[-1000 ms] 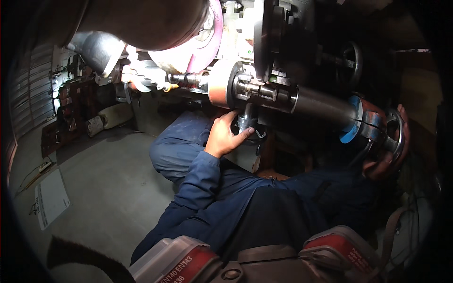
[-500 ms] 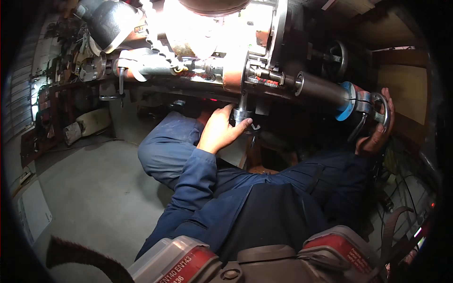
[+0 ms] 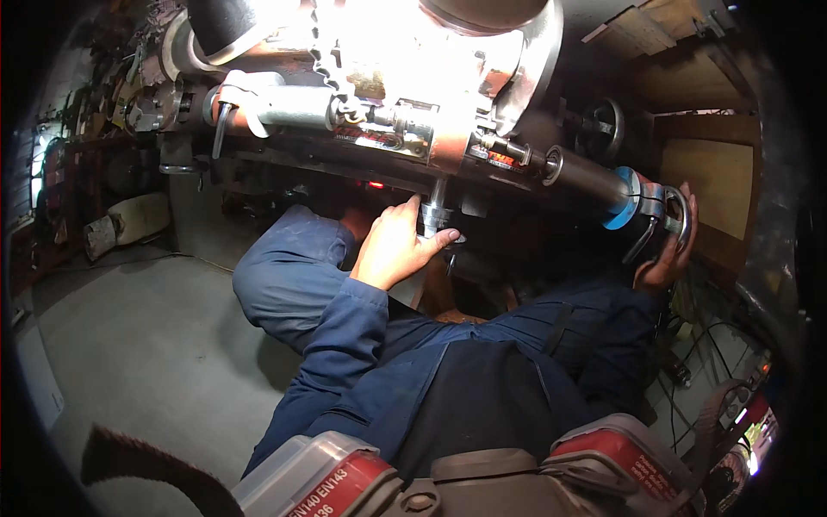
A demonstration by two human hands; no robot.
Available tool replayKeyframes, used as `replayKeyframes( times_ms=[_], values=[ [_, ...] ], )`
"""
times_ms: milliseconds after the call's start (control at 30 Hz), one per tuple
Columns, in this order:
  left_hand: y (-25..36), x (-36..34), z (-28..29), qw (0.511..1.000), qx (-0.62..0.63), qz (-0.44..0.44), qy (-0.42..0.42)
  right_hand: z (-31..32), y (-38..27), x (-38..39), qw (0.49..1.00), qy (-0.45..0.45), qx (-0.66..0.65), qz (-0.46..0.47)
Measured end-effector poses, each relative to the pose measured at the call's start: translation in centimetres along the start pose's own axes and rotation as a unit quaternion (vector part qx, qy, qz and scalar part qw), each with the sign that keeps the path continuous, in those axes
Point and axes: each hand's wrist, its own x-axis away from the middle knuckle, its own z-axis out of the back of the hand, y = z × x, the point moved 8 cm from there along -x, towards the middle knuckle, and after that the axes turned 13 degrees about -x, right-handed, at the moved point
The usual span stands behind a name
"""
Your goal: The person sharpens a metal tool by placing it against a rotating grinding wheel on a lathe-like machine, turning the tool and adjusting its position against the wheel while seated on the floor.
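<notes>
My left hand [image 3: 396, 244] is closed round a round metal knob [image 3: 436, 220] below the machine's front, its thumb lying along the lower side. A short metal shaft joins the knob to the brightly lit machine above. My right hand [image 3: 670, 252] is curled round a curved metal handle [image 3: 683, 215] at the machine's right end, with fingers behind it. Beside this handle are a blue collar [image 3: 622, 198], a dark cylinder [image 3: 587, 178] and a small lever [image 3: 640, 241]. Parts of both hands' fingers are hidden behind the metal.
A dark lamp [image 3: 226, 26] and coiled hose [image 3: 326, 60] stand over the machine. A grey cylinder with a lever [image 3: 220, 129] is at its left. Another handwheel [image 3: 603, 127] sits behind at right. Cables [image 3: 702, 345] hang at lower right. My respirator [image 3: 482, 474] fills the lower edge.
The whole view has shifted and tilted slightly, with the lamp and upper machine now farther right and the right-end handle slightly left. Both hands keep their places on the knob and handle.
</notes>
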Motion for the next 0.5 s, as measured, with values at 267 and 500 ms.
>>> replayKeyframes(
  times_ms=[267,500],
  values=[
    [-0.2,0.0,-0.2,1.0,0.01,-0.005,0.028,12.0,21.9,-1.2,0.886,0.071,-0.238,-0.391],
    [-0.4,-0.1,-0.4,0.999,-0.001,0.0,0.032,-4.6,21.1,-1.1,0.774,-0.093,-0.274,-0.564]
  ],
)
